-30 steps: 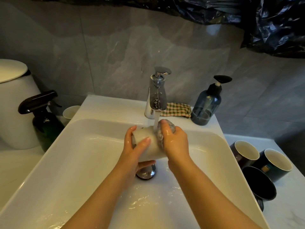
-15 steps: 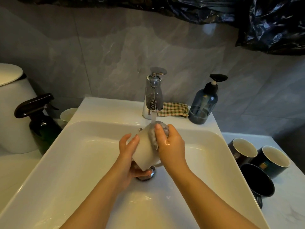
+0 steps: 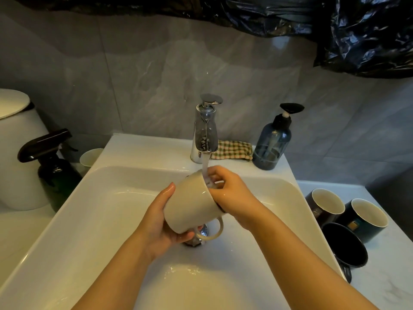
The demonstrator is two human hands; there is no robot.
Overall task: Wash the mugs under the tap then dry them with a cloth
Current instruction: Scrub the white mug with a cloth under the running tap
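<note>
Under tap (image 3: 205, 130), left hand (image 3: 156, 224) grips mug (image 3: 192, 204); right hand (image 3: 232, 193) pinches it.

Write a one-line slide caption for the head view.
Left hand holds a tilted cream mug under the running tap, right hand curled over its rim; three dark mugs beside the sink.

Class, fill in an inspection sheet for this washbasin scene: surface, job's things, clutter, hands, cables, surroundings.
Surface: white ceramic basin, wet.
Job's things: cream ceramic mug tilted under the running chrome tap; three dark mugs on the right counter; checked cloth behind the tap.
Clutter: blue pump bottle, dark spray bottle, pale cup.
Hands: left hand grips the mug's body; right hand curls over its rim.
Cables: nothing seen.
Surroundings: grey tiled wall, black plastic sheeting above, white lidded bin left.
</note>
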